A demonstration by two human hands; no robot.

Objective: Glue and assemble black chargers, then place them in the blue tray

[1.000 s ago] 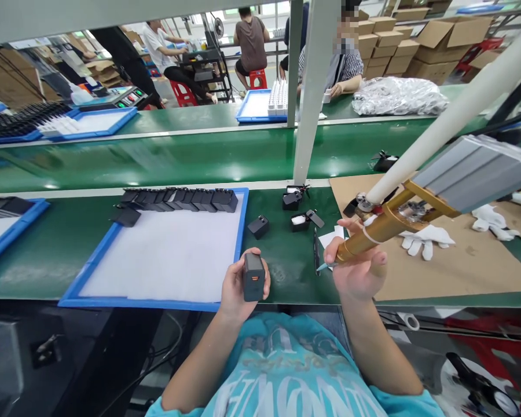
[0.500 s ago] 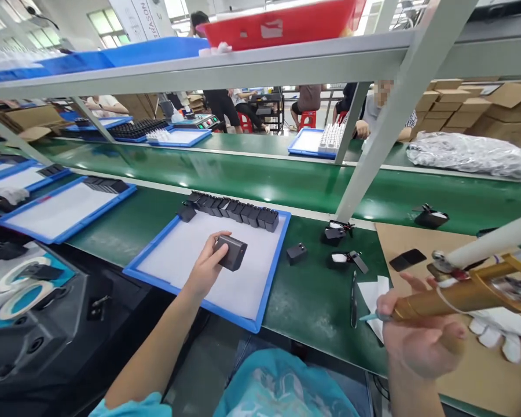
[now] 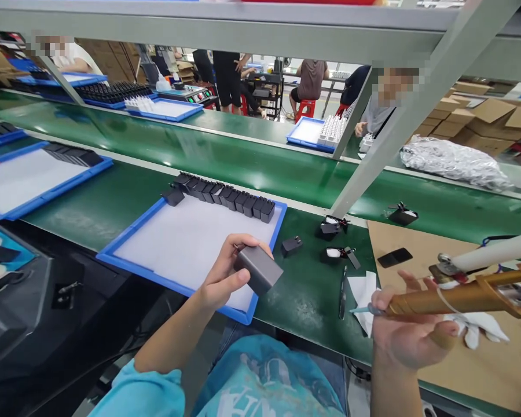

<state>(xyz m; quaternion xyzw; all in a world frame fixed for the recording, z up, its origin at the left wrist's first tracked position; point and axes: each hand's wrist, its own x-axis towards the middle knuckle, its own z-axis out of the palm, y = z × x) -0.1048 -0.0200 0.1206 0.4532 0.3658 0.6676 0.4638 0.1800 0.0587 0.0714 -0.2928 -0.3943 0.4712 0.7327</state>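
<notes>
My left hand (image 3: 228, 272) is closed around a dark grey charger block (image 3: 260, 269), fingers behind it and thumb on the near side. The block is tilted above the right front part of a blue-rimmed tray (image 3: 250, 307). Along the tray's back edge stands a row of similar black chargers (image 3: 230, 197). My right hand (image 3: 410, 336) holds a brass-coloured glue dispenser (image 3: 451, 298) with a pointed light-blue nozzle, which points left toward the block, apart from it. The dispenser lies across the fingers, and part of the grip is hidden behind it.
A loose charger (image 3: 292, 246) and opened charger cases (image 3: 337, 255) lie right of the tray, near a black pen-like tool (image 3: 342, 292) and white paper (image 3: 364, 301). Cardboard (image 3: 473, 359) carries a white glove (image 3: 477, 327). A slanted shelf post (image 3: 386, 139) rises ahead. Co-workers sit beyond.
My left hand has brought the charger block right and nearer to me, turning it. My right hand keeps its hold on the dispenser. The camera view has tilted down.
</notes>
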